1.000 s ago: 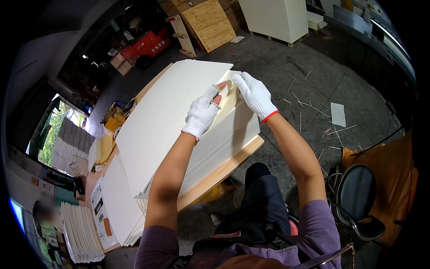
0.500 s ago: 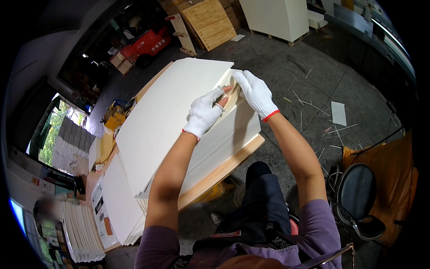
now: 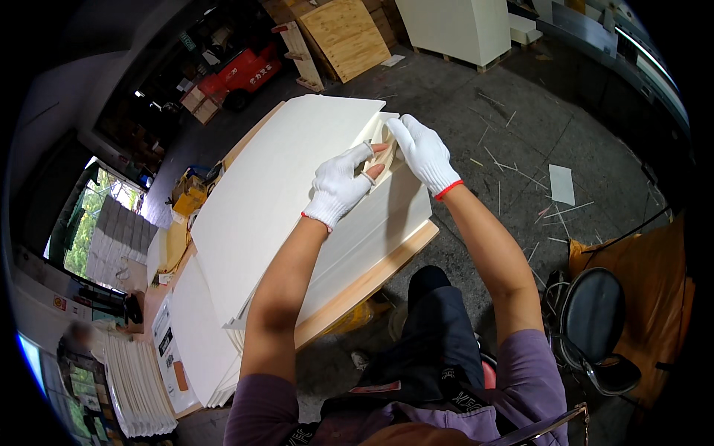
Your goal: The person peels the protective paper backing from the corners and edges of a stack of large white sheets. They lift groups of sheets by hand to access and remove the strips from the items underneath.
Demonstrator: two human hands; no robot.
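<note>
A tall stack of large white paper sheets (image 3: 275, 175) lies in front of me, its near corner lifted and bent into a fan. My left hand (image 3: 341, 184), in a white knit glove with bare thumb and index fingertips, reaches over the stack's edge. Its thumb and index finger are on the bent sheets, a little apart. At the far right corner, my right hand (image 3: 424, 154), gloved in white with a red cuff, is closed over the sheets' ends, its fingers together. The undersides of the fingers are hidden.
Under the stack is a wooden board (image 3: 372, 279). More white sheets (image 3: 212, 327) lie at left, near a bundled stack (image 3: 137, 383). A red forklift (image 3: 245, 74) and plywood panel (image 3: 343, 39) stand at the back. A black chair (image 3: 591, 316) is at right; paper strips litter the floor.
The bent sheets between my hands have shifted slightly, with the fan bowing a little more. Both hands stay at the same corner. A blurred person at far left has moved slightly.
</note>
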